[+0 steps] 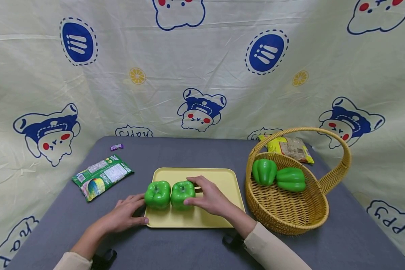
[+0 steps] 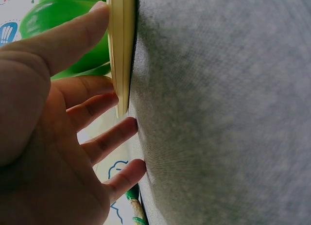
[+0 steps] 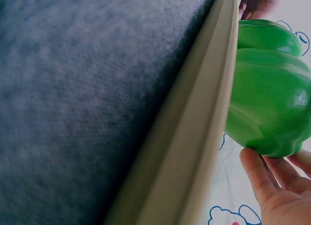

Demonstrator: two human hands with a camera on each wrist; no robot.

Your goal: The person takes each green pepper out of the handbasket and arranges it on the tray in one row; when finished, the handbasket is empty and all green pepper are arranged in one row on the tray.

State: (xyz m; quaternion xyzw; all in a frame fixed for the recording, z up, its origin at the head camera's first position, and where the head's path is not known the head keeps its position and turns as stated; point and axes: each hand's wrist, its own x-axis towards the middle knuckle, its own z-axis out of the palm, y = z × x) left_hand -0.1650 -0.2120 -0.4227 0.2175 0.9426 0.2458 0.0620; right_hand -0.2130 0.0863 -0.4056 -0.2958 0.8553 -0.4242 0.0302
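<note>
Two green bell peppers, the left one [image 1: 157, 194] and the right one [image 1: 182, 194], stand side by side on a pale yellow tray [image 1: 219, 187]. My left hand [image 1: 126, 214] is at the tray's left end, fingers extended. In the left wrist view, that hand's thumb [image 2: 73, 38] reaches the tray rim [image 2: 121, 55], and its lower fingers touch the cloth. With fingers and thumb spread, my right hand [image 1: 210, 197] lies against the right pepper's side. The right wrist view shows its fingertips [image 3: 250, 157] touching the end of this pepper [image 3: 272, 98].
Right of the tray stands a wicker basket [image 1: 290, 221] with a tall handle, holding two more green peppers [image 1: 290, 179]. A yellow packet [image 1: 287, 146] lies behind it. On the left are a green packet [image 1: 102, 176] and a small purple wrapper [image 1: 116, 147]. Grey cloth [image 1: 189, 150] covers the table.
</note>
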